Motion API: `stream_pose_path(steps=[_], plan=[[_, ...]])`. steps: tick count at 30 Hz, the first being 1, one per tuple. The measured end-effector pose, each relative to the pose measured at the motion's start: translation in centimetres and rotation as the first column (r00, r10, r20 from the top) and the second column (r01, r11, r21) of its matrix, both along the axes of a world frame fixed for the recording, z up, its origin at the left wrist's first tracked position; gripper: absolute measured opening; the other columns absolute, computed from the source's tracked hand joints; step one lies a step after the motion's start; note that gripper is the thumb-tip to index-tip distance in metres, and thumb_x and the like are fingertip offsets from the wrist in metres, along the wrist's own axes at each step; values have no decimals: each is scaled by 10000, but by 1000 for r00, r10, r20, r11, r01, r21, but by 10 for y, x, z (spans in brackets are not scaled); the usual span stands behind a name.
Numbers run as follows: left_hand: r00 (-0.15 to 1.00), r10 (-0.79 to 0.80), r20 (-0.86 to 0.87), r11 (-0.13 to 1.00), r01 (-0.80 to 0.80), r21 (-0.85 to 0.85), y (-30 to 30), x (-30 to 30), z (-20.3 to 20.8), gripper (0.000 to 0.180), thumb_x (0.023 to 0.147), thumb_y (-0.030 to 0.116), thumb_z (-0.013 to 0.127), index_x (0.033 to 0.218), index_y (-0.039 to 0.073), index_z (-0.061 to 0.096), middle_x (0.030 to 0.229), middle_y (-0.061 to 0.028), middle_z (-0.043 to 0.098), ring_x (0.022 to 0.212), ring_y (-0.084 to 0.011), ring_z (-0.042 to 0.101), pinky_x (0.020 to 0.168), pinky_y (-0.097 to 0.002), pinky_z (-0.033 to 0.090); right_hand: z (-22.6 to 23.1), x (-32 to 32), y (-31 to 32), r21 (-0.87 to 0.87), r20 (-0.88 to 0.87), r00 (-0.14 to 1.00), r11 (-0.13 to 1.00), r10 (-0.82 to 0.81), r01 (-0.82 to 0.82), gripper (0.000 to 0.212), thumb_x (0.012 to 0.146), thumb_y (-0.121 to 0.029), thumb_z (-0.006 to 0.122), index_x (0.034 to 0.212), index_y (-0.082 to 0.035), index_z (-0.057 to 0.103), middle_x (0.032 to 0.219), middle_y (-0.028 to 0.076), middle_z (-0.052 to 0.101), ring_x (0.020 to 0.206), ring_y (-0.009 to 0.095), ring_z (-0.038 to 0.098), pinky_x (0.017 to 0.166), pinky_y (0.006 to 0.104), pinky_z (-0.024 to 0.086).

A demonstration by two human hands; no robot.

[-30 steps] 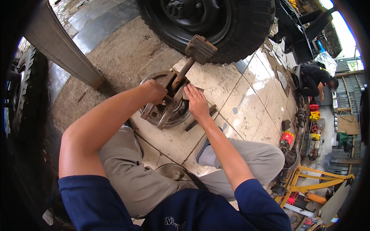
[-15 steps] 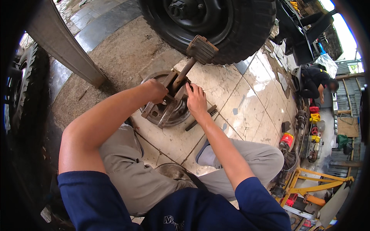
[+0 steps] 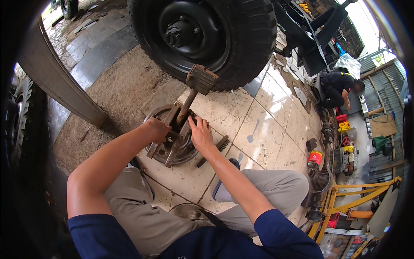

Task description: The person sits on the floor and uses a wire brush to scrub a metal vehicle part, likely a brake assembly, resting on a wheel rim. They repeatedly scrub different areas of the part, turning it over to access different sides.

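Note:
A rusty metal pedal bracket [image 3: 172, 149] rests on a round, brown metal disc [image 3: 188, 152] on the tiled floor in front of me. Its pedal arm [image 3: 188, 103] slants up and away, ending in a ribbed rectangular pedal pad [image 3: 202, 79]. My left hand [image 3: 157, 131] is closed on the bracket's left side, its fingertips partly hidden. On the other side, my right hand [image 3: 200, 133] grips the bracket's edge near the arm's base, fingers bent against the metal. A wire brush [image 3: 212, 153] lies on the tiles beside my right wrist.
A large black wheel [image 3: 241, 47] stands just beyond the pedal pad. A grey metal post [image 3: 64, 82] rises at the left. To the right are a red tin [image 3: 315, 159], an axle [image 3: 320, 180] and a yellow frame [image 3: 330, 203]. Another person [image 3: 338, 86] crouches at the far right.
My view has shifted, so the whole scene sits further left, with the far wheel lower. Both hands keep their places on the pedal bracket.

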State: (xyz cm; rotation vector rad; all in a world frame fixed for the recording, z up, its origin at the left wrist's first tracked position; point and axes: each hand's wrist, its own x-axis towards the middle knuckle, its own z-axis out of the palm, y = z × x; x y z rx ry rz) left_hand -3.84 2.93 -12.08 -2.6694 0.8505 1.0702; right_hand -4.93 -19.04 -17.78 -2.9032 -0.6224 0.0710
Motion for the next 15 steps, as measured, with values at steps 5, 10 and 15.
stream_pose_path(steps=[5,10,15], plan=[[1000,21,-18,999,-20,28,1,-4,0,738,923,408,621,1553,170,321,1271,-88,670,1161,-266,651,939,-406,519,-11,-5,-2,9,87,996,1000,0,-1,639,838,14,522,1463,-85,435,1337,156,461,1225,353,452,1015,500,402],[1000,7,-21,999,-6,47,-1,-5,5,755,919,404,625,1567,194,298,1286,-74,665,1169,-257,648,932,-391,518,-7,0,-5,-45,64,998,999,30,-27,665,840,14,531,1485,-90,408,1342,161,461,1224,346,450,1006,490,376],[996,62,-66,995,-56,81,-1,-6,1,817,892,336,634,1593,236,226,1277,-71,670,1167,-251,650,916,-386,516,-13,-5,-1,-63,121,993,998,-2,9,660,850,-1,529,1491,-103,407,1340,153,477,1220,319,457,1024,498,309]])
